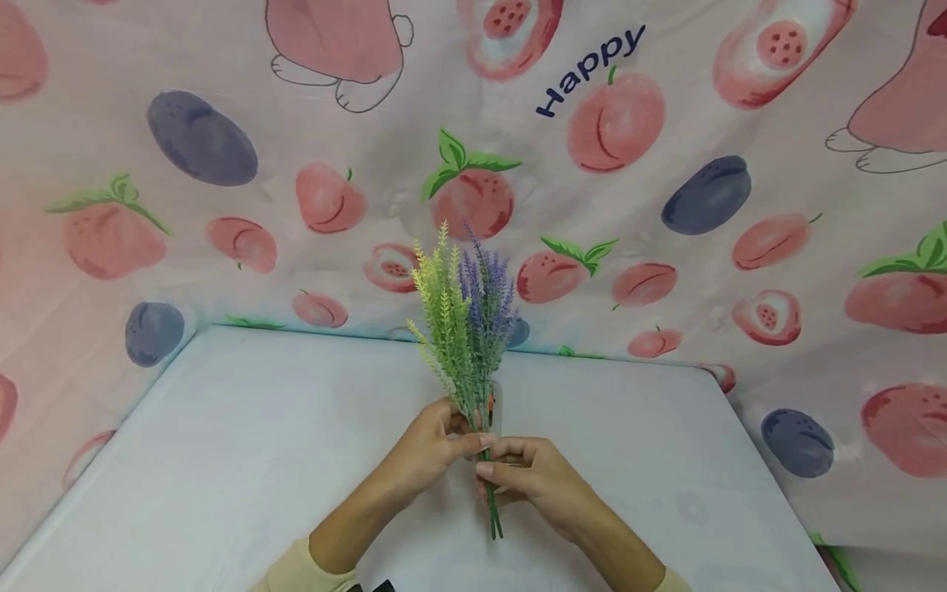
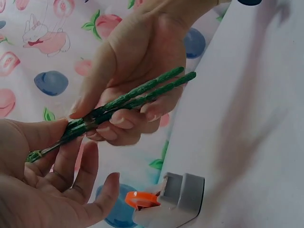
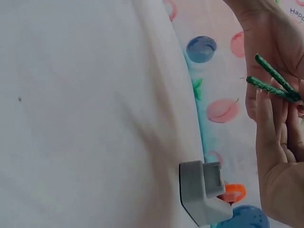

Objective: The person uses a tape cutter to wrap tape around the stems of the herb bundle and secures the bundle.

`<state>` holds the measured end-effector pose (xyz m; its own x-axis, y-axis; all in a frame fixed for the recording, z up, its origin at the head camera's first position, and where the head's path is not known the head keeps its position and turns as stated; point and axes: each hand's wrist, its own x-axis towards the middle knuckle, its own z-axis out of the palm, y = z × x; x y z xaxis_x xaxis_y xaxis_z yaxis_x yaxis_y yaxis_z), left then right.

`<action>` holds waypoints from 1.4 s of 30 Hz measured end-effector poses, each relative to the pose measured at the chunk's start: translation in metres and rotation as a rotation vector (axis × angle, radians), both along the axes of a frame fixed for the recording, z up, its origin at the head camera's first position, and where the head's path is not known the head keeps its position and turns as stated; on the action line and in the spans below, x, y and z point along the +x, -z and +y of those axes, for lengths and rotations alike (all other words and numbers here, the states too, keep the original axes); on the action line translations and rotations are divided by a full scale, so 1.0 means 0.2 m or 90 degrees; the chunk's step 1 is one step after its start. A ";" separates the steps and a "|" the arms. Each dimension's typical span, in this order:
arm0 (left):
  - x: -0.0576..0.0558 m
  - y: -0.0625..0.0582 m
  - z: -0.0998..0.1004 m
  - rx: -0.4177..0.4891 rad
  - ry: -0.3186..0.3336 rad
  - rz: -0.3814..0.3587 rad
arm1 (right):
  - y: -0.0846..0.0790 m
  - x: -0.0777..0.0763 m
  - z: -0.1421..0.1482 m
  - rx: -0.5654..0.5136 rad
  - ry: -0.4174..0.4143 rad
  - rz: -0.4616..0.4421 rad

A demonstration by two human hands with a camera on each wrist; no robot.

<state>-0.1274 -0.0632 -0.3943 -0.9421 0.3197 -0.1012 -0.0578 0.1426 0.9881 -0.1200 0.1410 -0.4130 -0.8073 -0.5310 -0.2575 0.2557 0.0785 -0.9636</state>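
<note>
Two artificial lavender sprigs stand together in the head view, one yellow-green (image 1: pixel 444 316) and one purple (image 1: pixel 486 304), blooms pointing away from me. My left hand (image 1: pixel 423 450) pinches their stems just below the foliage. Lower down, my right hand (image 1: pixel 547 481) holds the same stems between thumb and fingers, close beside the left. Two green stem ends (image 2: pixel 156 88) stick out past the right hand in the left wrist view. These stem ends (image 3: pixel 273 78) spread slightly apart in the right wrist view, where the right fingers are partly cut off by the frame.
Behind the stems on the white table (image 1: pixel 259 444) stands a grey device (image 2: pixel 183 199) with an orange ring, resembling a tape dispenser; the sprigs partly hide it in the head view. A fruit-patterned cloth (image 1: pixel 333 271) hangs at the back and sides.
</note>
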 end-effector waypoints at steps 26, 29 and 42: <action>-0.01 0.03 -0.03 0.011 -0.054 0.033 | 0.02 0.04 -0.05 0.041 0.176 0.165; 0.00 0.03 -0.03 0.025 -0.058 0.032 | 0.03 0.05 -0.06 0.070 0.183 0.292; 0.00 0.02 -0.03 0.036 -0.056 0.043 | 0.03 0.03 -0.03 0.044 0.186 0.251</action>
<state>-0.1282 -0.0690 -0.3979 -0.9709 0.2386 -0.0208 -0.0009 0.0832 0.9965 -0.1143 0.1347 -0.4185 -0.9628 -0.2608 0.0705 -0.1060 0.1247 -0.9865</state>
